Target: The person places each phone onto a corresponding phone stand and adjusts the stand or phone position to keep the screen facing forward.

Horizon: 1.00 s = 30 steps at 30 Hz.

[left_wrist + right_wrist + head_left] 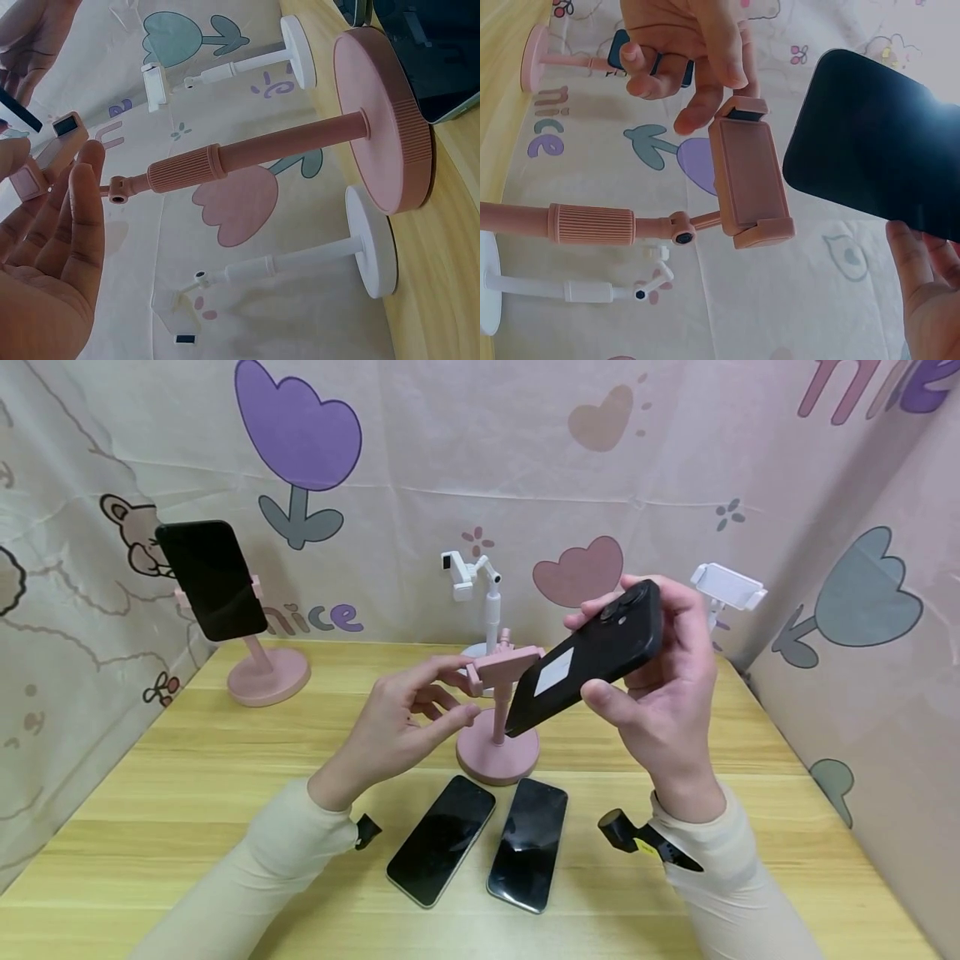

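A black phone (592,660), its back with a white sticker and camera lenses facing the head view, is held tilted in my right hand (671,693), gripped along its edges. Its dark screen (877,142) shows in the right wrist view. Just left of the phone stands a pink phone stand (498,727) with a tilted clamp (750,176). My left hand (408,718) is at the clamp's left end, index finger against it, thumb apart below and the other fingers loosely bent.
Two phones lie screen up in front of the stand, a left one (442,839) and a right one (528,845). Another pink stand (268,677) at back left bears an upright phone (210,581). White stands (492,618) (727,587) are behind, before a patterned curtain (450,443).
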### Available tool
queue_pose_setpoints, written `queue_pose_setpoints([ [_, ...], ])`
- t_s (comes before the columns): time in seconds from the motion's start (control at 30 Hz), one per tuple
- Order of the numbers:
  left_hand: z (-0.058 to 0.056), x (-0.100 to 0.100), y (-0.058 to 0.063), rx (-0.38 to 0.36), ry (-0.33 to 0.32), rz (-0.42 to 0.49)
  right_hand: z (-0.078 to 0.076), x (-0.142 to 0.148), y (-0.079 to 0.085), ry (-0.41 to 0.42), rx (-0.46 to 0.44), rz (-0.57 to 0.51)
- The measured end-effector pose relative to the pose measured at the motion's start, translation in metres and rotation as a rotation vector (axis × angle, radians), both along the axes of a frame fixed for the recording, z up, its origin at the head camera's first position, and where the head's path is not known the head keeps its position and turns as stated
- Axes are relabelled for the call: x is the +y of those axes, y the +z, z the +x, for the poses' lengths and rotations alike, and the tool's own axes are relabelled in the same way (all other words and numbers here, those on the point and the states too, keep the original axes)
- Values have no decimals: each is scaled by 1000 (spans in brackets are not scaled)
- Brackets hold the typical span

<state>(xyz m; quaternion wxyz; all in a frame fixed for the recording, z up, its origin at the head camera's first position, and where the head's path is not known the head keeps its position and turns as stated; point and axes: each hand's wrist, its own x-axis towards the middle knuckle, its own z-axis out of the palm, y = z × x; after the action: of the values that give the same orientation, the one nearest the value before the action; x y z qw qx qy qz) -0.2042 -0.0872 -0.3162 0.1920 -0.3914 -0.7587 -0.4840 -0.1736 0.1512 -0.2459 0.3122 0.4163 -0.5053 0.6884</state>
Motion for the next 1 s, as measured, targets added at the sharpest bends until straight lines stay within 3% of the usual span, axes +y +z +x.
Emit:
queue_pose_setpoints([
  [0.23, 16, 9, 20, 27, 5, 52, -1, -7, 3, -22, -12, 9],
  [0.6, 15, 13, 19, 19, -3, 84, -8, -14, -1, -75, -33, 40],
  [1.0, 14, 11, 19, 23, -6, 90, -26, -23, -2, 39, -49, -78],
])
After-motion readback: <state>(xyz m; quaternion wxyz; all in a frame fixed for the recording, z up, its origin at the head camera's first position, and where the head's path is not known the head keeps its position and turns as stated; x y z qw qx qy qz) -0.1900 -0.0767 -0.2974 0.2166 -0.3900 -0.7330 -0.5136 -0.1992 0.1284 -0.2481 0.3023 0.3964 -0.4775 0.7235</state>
